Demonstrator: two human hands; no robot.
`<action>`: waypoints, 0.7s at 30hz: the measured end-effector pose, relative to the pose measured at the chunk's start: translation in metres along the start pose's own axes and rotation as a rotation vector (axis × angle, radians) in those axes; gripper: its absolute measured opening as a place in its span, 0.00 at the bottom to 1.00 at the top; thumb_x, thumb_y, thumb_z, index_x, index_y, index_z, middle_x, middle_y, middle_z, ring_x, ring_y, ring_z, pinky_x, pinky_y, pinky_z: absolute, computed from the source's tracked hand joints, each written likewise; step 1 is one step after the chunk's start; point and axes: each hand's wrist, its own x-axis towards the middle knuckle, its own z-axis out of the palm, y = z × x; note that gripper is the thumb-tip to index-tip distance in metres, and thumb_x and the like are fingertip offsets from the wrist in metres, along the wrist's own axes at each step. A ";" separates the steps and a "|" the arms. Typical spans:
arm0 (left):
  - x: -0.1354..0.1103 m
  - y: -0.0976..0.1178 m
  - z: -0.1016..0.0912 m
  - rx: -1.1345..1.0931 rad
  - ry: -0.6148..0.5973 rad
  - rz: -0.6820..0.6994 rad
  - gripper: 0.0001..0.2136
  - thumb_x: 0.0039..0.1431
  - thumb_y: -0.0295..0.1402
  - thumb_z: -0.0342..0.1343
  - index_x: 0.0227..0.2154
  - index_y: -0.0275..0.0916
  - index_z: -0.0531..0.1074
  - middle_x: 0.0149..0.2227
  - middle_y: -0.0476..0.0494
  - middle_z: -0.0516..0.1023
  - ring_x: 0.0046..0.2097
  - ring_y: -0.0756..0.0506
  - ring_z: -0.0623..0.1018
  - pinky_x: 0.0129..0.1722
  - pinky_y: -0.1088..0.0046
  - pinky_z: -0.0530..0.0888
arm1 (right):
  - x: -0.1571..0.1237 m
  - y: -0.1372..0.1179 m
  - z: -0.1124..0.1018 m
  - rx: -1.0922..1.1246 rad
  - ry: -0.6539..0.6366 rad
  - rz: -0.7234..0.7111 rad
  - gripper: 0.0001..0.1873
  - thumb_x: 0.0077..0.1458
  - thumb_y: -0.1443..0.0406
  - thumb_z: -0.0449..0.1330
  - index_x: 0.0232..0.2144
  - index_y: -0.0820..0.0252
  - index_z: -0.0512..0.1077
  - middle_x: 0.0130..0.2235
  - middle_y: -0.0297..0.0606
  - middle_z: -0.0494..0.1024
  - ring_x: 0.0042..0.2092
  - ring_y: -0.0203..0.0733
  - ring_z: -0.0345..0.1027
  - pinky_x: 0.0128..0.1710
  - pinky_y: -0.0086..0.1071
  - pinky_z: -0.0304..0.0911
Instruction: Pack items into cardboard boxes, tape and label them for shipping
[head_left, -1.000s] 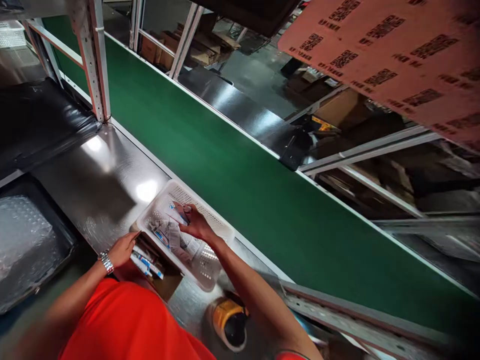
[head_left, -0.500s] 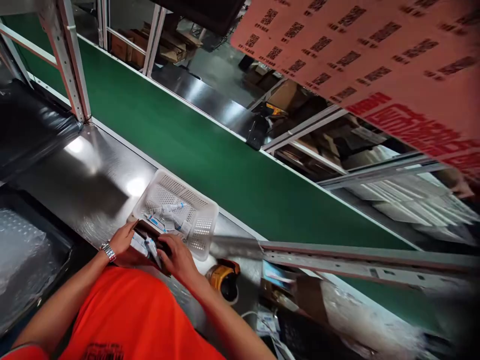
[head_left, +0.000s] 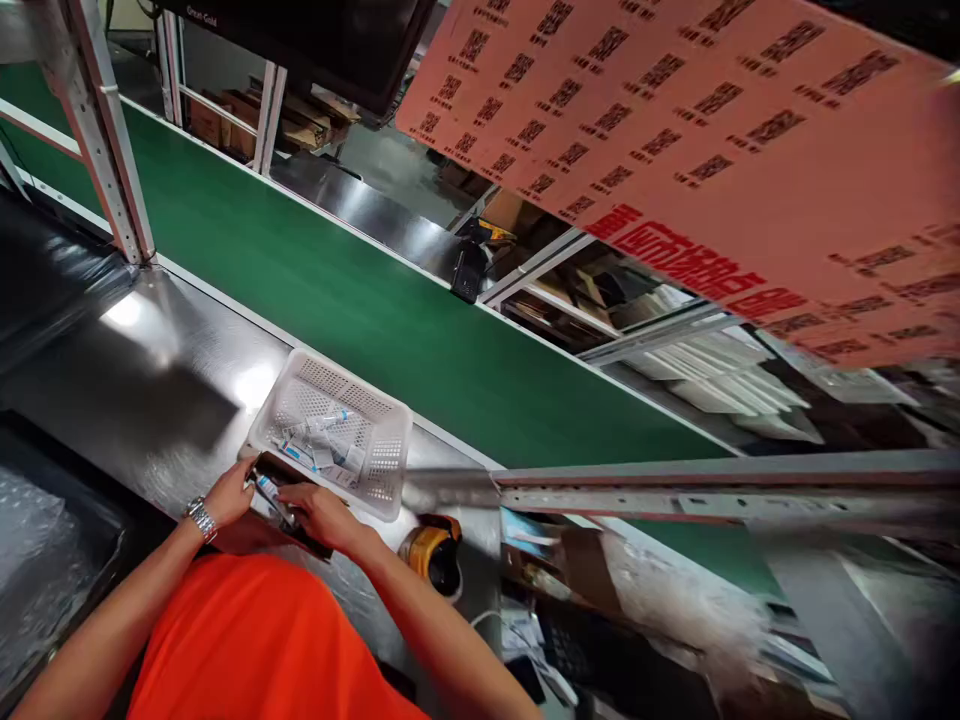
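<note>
From afar I judged the work partway along: some small packets (head_left: 268, 487) lay in the brown box (head_left: 279, 467), while other packets (head_left: 322, 450) were left in the white basket (head_left: 386, 465) just beside it on the counter (head_left: 187, 340). The left hand (head_left: 229, 496) pinched the box's rim; the right hand (head_left: 321, 514) was inside, its grip too hidden to tell.
</note>
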 end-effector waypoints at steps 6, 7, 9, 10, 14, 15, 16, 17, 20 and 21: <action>0.000 0.003 0.002 0.017 -0.013 -0.024 0.35 0.60 0.22 0.53 0.72 0.33 0.71 0.72 0.30 0.78 0.74 0.36 0.75 0.80 0.56 0.65 | 0.010 0.078 -0.066 -0.135 0.278 0.324 0.21 0.67 0.69 0.60 0.57 0.57 0.83 0.55 0.48 0.90 0.55 0.52 0.84 0.58 0.45 0.79; 0.000 0.003 0.002 0.028 -0.012 -0.023 0.35 0.61 0.22 0.53 0.72 0.33 0.71 0.72 0.30 0.78 0.74 0.36 0.76 0.80 0.56 0.65 | 0.018 0.090 -0.072 -0.187 0.247 0.430 0.20 0.65 0.68 0.62 0.57 0.59 0.83 0.55 0.50 0.89 0.55 0.53 0.84 0.58 0.44 0.78; 0.000 0.003 0.003 0.040 -0.008 -0.015 0.34 0.61 0.23 0.53 0.72 0.33 0.72 0.72 0.30 0.78 0.74 0.36 0.76 0.79 0.55 0.65 | 0.034 0.109 -0.072 -0.234 0.174 0.570 0.19 0.62 0.64 0.68 0.55 0.62 0.84 0.53 0.53 0.90 0.53 0.55 0.84 0.54 0.42 0.77; -0.001 0.002 0.003 0.040 -0.002 -0.015 0.34 0.61 0.23 0.53 0.72 0.33 0.72 0.72 0.30 0.78 0.74 0.36 0.76 0.79 0.55 0.66 | 0.040 0.116 -0.067 -0.241 0.147 0.613 0.19 0.60 0.62 0.71 0.52 0.63 0.84 0.51 0.53 0.90 0.50 0.56 0.85 0.51 0.40 0.76; -0.005 -0.003 0.004 0.027 0.037 -0.050 0.33 0.62 0.26 0.53 0.70 0.35 0.74 0.71 0.32 0.79 0.73 0.35 0.77 0.79 0.52 0.67 | 0.046 0.133 -0.043 -0.263 0.051 0.711 0.13 0.59 0.62 0.72 0.44 0.62 0.85 0.47 0.51 0.90 0.47 0.53 0.83 0.43 0.34 0.69; -0.006 -0.005 0.004 0.025 0.043 -0.057 0.32 0.62 0.27 0.53 0.70 0.36 0.74 0.71 0.32 0.80 0.73 0.35 0.78 0.79 0.52 0.68 | 0.043 0.138 -0.042 -0.258 0.036 0.710 0.10 0.61 0.63 0.70 0.43 0.61 0.84 0.47 0.49 0.90 0.47 0.51 0.82 0.42 0.33 0.67; -0.007 -0.006 0.004 0.025 0.044 -0.060 0.32 0.62 0.28 0.53 0.70 0.35 0.74 0.71 0.32 0.80 0.72 0.35 0.78 0.78 0.52 0.68 | 0.038 0.144 -0.046 -0.250 0.023 0.705 0.09 0.63 0.63 0.68 0.43 0.61 0.84 0.46 0.47 0.90 0.46 0.49 0.82 0.42 0.33 0.65; -0.007 -0.008 0.004 0.029 0.042 -0.062 0.32 0.63 0.29 0.53 0.71 0.35 0.74 0.71 0.31 0.80 0.72 0.35 0.78 0.78 0.51 0.69 | 0.033 0.151 -0.052 -0.242 0.011 0.701 0.08 0.64 0.63 0.66 0.42 0.60 0.84 0.45 0.45 0.90 0.45 0.48 0.81 0.41 0.32 0.64; -0.007 -0.012 0.004 0.047 0.039 -0.062 0.32 0.64 0.32 0.52 0.71 0.31 0.74 0.70 0.28 0.80 0.71 0.34 0.79 0.77 0.50 0.71 | 0.011 0.170 -0.072 -0.233 -0.020 0.704 0.05 0.59 0.65 0.70 0.37 0.61 0.84 0.40 0.43 0.88 0.44 0.48 0.80 0.40 0.33 0.64; -0.007 -0.014 0.004 0.051 0.046 -0.051 0.32 0.65 0.33 0.52 0.70 0.31 0.74 0.69 0.27 0.80 0.70 0.34 0.80 0.76 0.49 0.72 | 0.004 0.174 -0.076 -0.235 -0.028 0.704 0.04 0.55 0.66 0.72 0.34 0.60 0.83 0.40 0.43 0.88 0.45 0.50 0.80 0.42 0.34 0.65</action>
